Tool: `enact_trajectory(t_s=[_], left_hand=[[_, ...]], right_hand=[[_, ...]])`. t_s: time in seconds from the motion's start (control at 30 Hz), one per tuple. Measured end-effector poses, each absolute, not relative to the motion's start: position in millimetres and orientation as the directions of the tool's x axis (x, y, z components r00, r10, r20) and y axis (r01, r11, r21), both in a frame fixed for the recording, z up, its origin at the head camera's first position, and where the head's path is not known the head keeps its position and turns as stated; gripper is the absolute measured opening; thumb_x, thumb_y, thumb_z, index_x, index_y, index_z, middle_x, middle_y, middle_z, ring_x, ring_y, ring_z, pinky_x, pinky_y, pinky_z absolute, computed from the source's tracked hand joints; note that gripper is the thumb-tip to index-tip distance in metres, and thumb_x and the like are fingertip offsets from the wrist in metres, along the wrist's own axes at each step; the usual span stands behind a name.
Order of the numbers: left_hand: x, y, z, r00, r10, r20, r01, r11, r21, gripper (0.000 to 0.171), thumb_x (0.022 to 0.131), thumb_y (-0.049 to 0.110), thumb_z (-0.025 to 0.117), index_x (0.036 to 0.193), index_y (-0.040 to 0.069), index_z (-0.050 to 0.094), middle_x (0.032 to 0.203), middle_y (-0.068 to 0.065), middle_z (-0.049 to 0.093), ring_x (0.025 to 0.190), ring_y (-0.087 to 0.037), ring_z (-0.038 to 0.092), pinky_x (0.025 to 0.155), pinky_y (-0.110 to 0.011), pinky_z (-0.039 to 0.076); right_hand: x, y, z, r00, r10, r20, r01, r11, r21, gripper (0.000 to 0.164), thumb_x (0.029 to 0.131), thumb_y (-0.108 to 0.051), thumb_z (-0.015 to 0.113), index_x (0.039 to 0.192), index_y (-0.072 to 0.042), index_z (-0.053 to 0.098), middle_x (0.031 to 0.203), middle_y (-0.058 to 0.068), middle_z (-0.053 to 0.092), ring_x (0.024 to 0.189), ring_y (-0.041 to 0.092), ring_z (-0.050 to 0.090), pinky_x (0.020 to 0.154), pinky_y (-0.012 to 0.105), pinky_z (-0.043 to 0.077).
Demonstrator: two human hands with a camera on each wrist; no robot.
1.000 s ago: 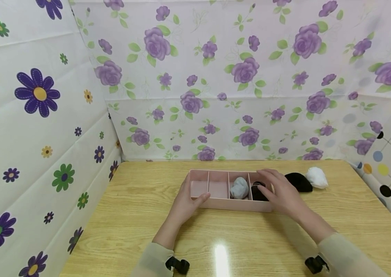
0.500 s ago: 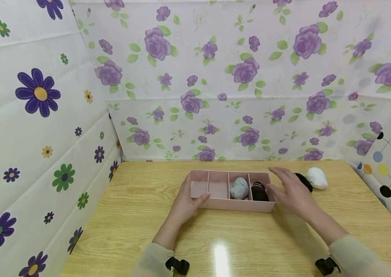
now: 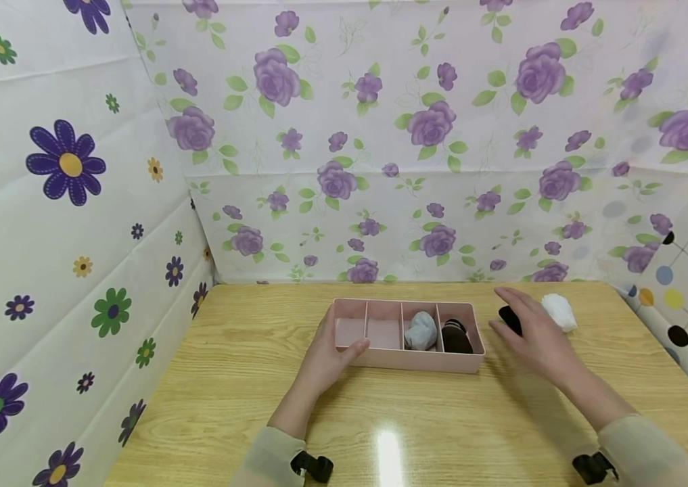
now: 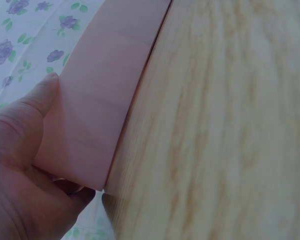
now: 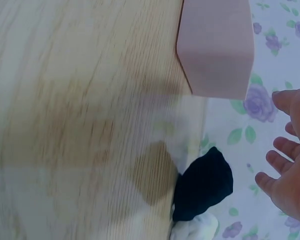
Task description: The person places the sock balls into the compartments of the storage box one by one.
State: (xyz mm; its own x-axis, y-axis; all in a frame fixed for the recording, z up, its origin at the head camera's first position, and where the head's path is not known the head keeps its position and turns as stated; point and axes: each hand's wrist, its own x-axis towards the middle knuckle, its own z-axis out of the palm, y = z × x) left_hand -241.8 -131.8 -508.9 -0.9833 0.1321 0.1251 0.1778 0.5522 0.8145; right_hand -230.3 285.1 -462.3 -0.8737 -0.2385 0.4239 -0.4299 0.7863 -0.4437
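Head view, from left: the left hand (image 3: 323, 362) grips the end of the pink box (image 3: 417, 360); its third compartment holds a grey bundle (image 3: 421, 331), its fourth a dark striped bundle (image 3: 456, 339). The right hand (image 3: 540, 341) has just drawn away from that fourth compartment, leaving two filled. Loosely open, holding nothing, it partly hides the black cloth (image 3: 511, 320); a white cloth (image 3: 559, 312) lies against that on the table (image 3: 246, 392).

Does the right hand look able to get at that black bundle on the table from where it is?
Most likely yes: the right hand is open and empty near the black bundle, and nothing shows between them. The pink box stands apart, off to one side.
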Motion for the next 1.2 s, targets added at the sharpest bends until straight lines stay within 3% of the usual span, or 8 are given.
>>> enact_trajectory(t_s=[0.3, 0.8, 1.2], left_hand=[[-243, -132, -509, -0.982, 0.131, 0.136, 0.186, 0.548, 0.816, 0.113, 0.101, 0.051, 0.081, 0.179, 0.010, 0.009, 0.181, -0.020, 0.021, 0.162, -0.045, 0.029, 0.129, -0.064, 0.029], [-242, -131, -508, -0.984, 0.124, 0.125, 0.172, 0.536, 0.827, 0.110, 0.102, 0.043, 0.082, 0.178, 0.009, 0.009, 0.181, -0.021, 0.021, 0.162, -0.046, 0.028, 0.129, -0.065, 0.029], [-243, -132, -510, -0.984, 0.126, 0.129, 0.177, 0.539, 0.824, 0.112, 0.101, 0.047, 0.082, 0.179, 0.011, 0.009, 0.181, -0.020, 0.021, 0.162, -0.046, 0.029, 0.129, -0.064, 0.029]], right_hand=[[-232, 304, -463, -0.913, -0.188, 0.361, -0.350, 0.817, -0.459, 0.073, 0.111, -0.028, 0.071, 0.172, -0.008, 0.037, 0.169, 0.031, 0.039, 0.147, 0.061, 0.039, 0.105, 0.082, 0.040], [-239, 326, -463, -0.935, -0.162, 0.314, -0.300, 0.833, -0.465, 0.074, 0.114, -0.033, 0.067, 0.171, -0.001, 0.033, 0.168, 0.037, 0.035, 0.147, 0.066, 0.035, 0.105, 0.085, 0.036], [-247, 333, -472, -0.949, -0.156, 0.273, -0.271, 0.845, -0.461, 0.077, 0.114, -0.035, 0.067, 0.171, 0.002, 0.031, 0.168, 0.038, 0.033, 0.147, 0.066, 0.035, 0.105, 0.084, 0.036]])
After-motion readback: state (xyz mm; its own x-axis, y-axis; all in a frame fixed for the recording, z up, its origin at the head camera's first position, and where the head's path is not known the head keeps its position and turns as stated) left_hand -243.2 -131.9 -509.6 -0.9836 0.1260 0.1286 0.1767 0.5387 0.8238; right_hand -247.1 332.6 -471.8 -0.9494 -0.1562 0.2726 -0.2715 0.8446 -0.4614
